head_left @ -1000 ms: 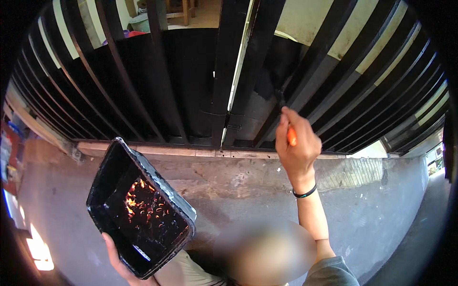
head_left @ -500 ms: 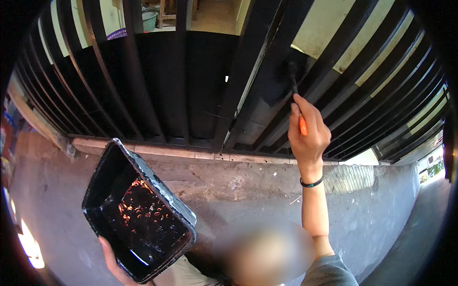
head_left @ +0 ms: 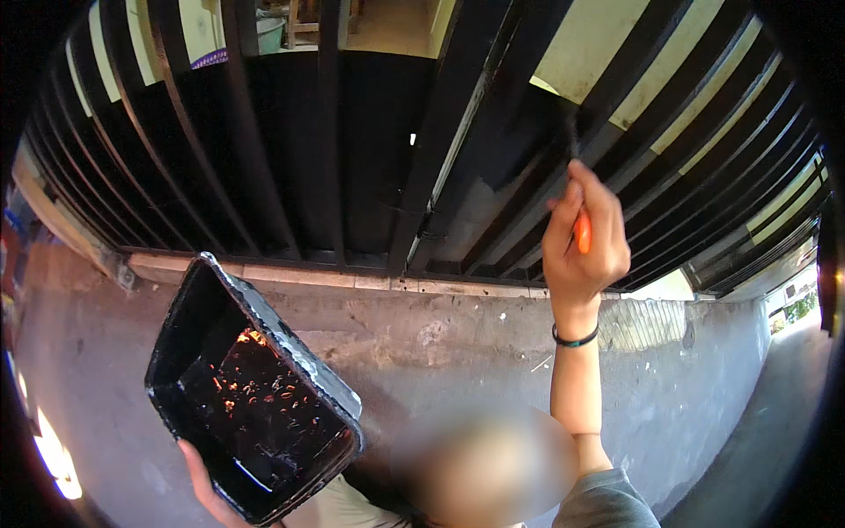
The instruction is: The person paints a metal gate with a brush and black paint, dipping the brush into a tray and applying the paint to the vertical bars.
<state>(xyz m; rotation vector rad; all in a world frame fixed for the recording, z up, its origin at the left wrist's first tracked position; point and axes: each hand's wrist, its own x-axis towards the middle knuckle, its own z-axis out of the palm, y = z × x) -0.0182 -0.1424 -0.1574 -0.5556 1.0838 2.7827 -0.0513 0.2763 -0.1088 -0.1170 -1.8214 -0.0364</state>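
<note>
My right hand [head_left: 597,260] is closed round the orange handle of a paintbrush [head_left: 583,232]. Its dark, blurred head points up at the black metal gate [head_left: 370,167], close to a bar on the right-hand panel; whether the bristles touch is hard to tell. On the lower left, my left hand [head_left: 208,488] grips the side of a tilted black rectangular tub [head_left: 189,339], most of its fingers hidden beneath. Glossy black paint [head_left: 264,414] lies in the tub, with orange glints on its surface and dried grey smears along the rim.
A light tiled ledge [head_left: 343,278] runs under the gate, above a grey concrete floor [head_left: 440,352]. Beyond the bars are a greenish bucket [head_left: 270,33] and wooden furniture [head_left: 304,26]. Yellowish panels [head_left: 585,53] show behind the right-hand bars.
My right hand has moved to the right with the paintbrush, from the dark sheet toward the nearby bar. The tub in my left hand has barely shifted.
</note>
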